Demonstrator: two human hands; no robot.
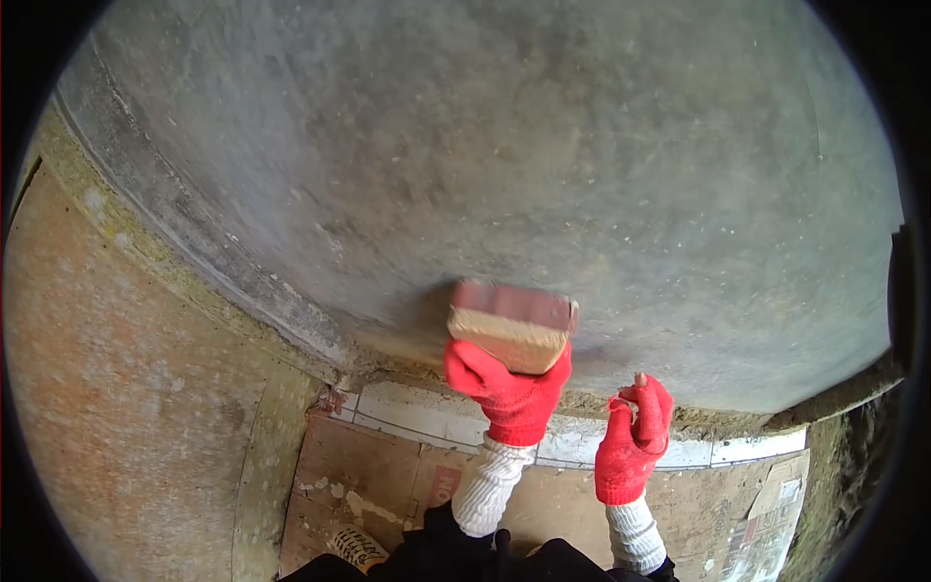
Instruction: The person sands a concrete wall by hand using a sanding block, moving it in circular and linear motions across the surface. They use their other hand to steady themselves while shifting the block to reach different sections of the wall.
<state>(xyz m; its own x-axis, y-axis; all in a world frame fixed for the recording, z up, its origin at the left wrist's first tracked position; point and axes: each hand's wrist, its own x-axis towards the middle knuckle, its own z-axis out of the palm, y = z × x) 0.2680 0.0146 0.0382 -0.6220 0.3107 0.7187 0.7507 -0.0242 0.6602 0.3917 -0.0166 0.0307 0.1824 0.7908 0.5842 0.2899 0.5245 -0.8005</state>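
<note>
My left hand (512,396), in a red knitted glove, grips a thick tan block (510,337) with a dark-red layer along its far side, like a sanding block. Slightly blurred, the block sits against a large smooth grey surface (582,165) that looks like concrete or plaster. To the right, my right hand (635,448) wears a matching red glove with bare fingertips poking through. Its fingers curve loosely, with a gap to the thumb, and I see nothing held in it. White ribbed cuffs cover both wrists.
White tiles (572,448) edge the near side of the grey surface. Cardboard sheets (388,456) lie underfoot, where a patterned shoe (357,545) shows. An orange-brown board (126,378) is at left. A rough dark edge (839,388) runs along the right.
</note>
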